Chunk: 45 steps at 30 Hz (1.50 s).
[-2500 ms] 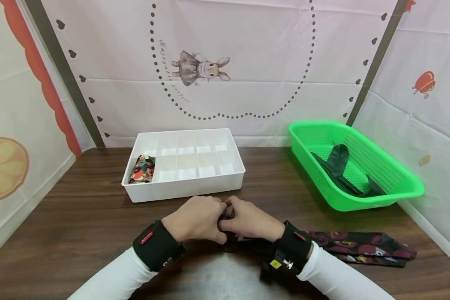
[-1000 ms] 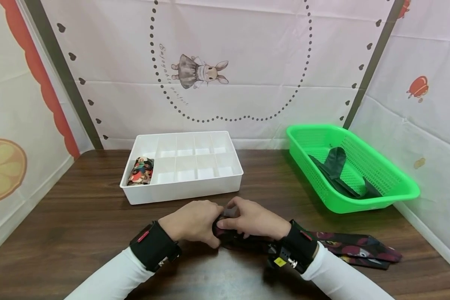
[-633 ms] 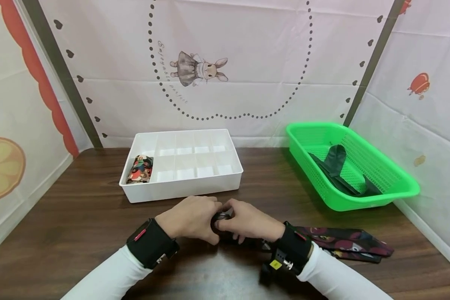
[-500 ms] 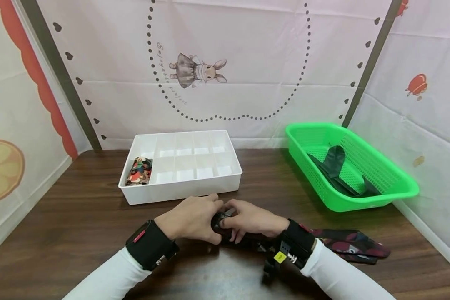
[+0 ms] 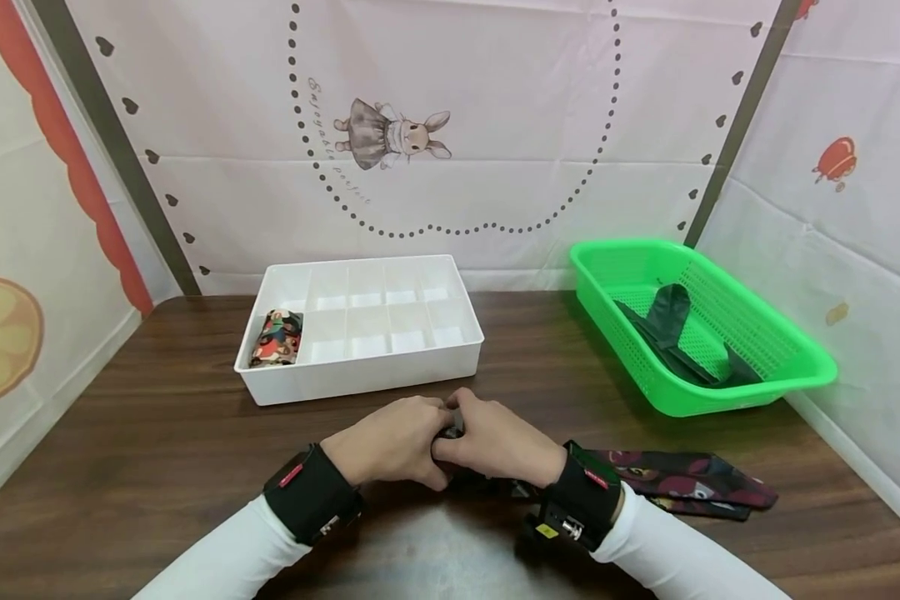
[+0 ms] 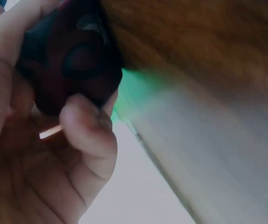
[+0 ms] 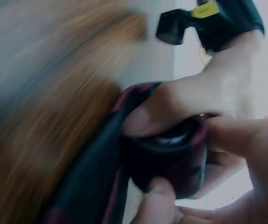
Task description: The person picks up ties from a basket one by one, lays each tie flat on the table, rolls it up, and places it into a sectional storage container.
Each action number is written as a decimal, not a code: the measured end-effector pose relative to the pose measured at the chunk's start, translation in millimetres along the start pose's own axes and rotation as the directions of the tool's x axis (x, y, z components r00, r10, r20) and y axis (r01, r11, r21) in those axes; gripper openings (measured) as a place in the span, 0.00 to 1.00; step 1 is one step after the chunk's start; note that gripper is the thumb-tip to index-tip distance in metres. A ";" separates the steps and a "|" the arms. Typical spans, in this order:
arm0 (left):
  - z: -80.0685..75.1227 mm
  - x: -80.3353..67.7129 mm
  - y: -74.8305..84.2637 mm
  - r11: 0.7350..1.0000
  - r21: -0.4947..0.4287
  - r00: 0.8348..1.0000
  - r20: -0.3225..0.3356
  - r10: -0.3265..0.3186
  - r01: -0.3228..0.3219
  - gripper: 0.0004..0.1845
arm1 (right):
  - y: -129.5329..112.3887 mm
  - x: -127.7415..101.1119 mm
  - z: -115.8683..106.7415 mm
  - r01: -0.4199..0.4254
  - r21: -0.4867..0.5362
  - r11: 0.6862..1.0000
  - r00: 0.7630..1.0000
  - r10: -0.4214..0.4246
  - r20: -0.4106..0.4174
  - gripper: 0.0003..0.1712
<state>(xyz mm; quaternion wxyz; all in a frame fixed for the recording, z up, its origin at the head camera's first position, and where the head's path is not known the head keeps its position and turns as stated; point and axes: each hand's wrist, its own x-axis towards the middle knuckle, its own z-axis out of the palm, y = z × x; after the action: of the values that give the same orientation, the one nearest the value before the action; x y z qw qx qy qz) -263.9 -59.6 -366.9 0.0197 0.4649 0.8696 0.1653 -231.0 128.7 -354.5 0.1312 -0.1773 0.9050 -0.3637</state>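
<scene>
White divided tray (image 5: 450,354), left of centre: 1 rolled patterned tie (image 5: 276,337) in its front-left compartment, the other compartments bare. Your left hand (image 5: 390,442) and right hand (image 5: 495,440) both pinch the dark red patterned tie (image 5: 682,482) at its rolled end on the table; soft, light and likely slippery, so hold the roll's sides. Green basket (image 5: 810,371), far right: 1 dark tie (image 5: 667,312).

A staged recording booth rather than a lived-in room; printed fabric backdrops (image 5: 495,125) (a cartoon rabbit (image 5: 390,137), a dotted ring, fruit motifs) close in a dark wooden table (image 5: 157,433) on three sides; on it stand a white divided organiser tray (image 5: 360,367) and a green plastic basket (image 5: 720,392), props set out for sorting.
</scene>
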 end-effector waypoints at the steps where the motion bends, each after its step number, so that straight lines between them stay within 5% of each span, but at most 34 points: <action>1: -1.1 0.1 0.1 1.000 0.010 1.000 0.009 -0.005 0.005 0.19 | 1.6 1.1 -1.4 -0.004 0.039 0.999 1.000 0.003 0.018 0.27; 7: -10.9 -2.4 -2.4 0.995 0.016 0.994 0.040 -0.101 0.100 0.30 | 18.2 9.0 -14.4 -0.049 0.338 0.940 0.987 -0.005 0.158 0.27; 10: -11.6 -2.6 -5.9 0.995 -0.010 0.995 0.016 -0.101 0.101 0.30 | 23.0 11.4 -17.2 -0.057 0.405 0.913 0.981 -0.025 0.194 0.26; 21: -6.5 0.7 -7.6 0.999 -0.038 0.999 0.017 -0.028 0.028 0.19 | 6.5 8.2 0.4 -0.016 0.151 0.988 1.000 0.014 0.015 0.32; 28: -13.9 -5.4 -4.9 0.996 0.009 0.995 0.057 -0.086 0.086 0.28 | 16.3 12.4 -9.5 -0.038 0.326 0.945 0.993 -0.002 0.121 0.28; 34: -9.0 -6.9 -7.4 0.996 0.017 0.996 0.006 -0.088 0.088 0.27 | 20.4 13.1 -12.8 -0.054 0.368 0.928 0.988 -0.004 0.154 0.28; 41: -4.6 -2.2 -6.2 0.999 0.006 0.999 0.005 -0.039 0.039 0.23 | 7.7 6.6 0.4 -0.027 0.107 0.994 1.000 0.027 -0.002 0.38; 45: -6.1 -1.5 -4.5 1.000 0.021 1.000 -0.004 -0.018 0.018 0.20 | 6.7 7.1 1.2 -0.010 0.102 0.995 1.000 0.010 -0.001 0.35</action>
<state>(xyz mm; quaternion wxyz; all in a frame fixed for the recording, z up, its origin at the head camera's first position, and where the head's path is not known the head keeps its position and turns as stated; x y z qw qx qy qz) -267.8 -64.8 -362.7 0.0148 0.4569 0.8754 0.1568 -238.5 129.5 -360.9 0.1414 -0.1658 0.8861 -0.4091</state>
